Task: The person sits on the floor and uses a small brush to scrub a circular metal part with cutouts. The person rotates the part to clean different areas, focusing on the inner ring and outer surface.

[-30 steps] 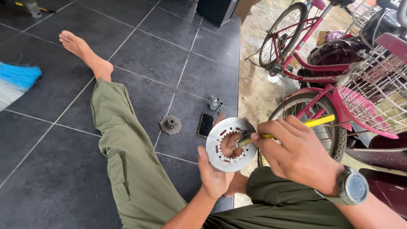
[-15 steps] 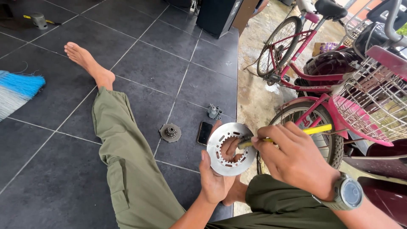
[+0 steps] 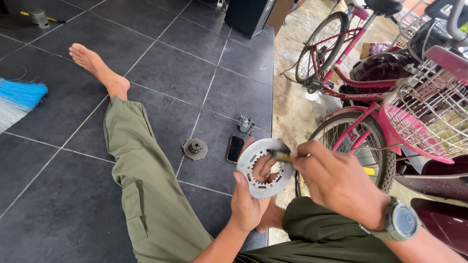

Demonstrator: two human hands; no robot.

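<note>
My left hand (image 3: pixel 248 202) grips the toothed ring (image 3: pixel 263 168) from below, lifted a touch higher than a second ago. My right hand (image 3: pixel 336 182) pinches the yellow-handled tool (image 3: pixel 282 156), tip now on the ring's rim; scraping goes on.

The left hand (image 3: pixel 248 204) grips a toothed metal ring (image 3: pixel 264 168) while the right hand (image 3: pixel 341 182) presses a yellow-handled tool (image 3: pixel 282 156) against it.

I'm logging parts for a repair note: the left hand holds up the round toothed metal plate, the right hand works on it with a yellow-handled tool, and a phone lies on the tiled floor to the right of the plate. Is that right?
Not quite. The head view shows the phone lying on the tiled floor to the left of the plate, not the right. The rest stands: the left hand holds the plate and the right hand works on it with the tool.
</note>
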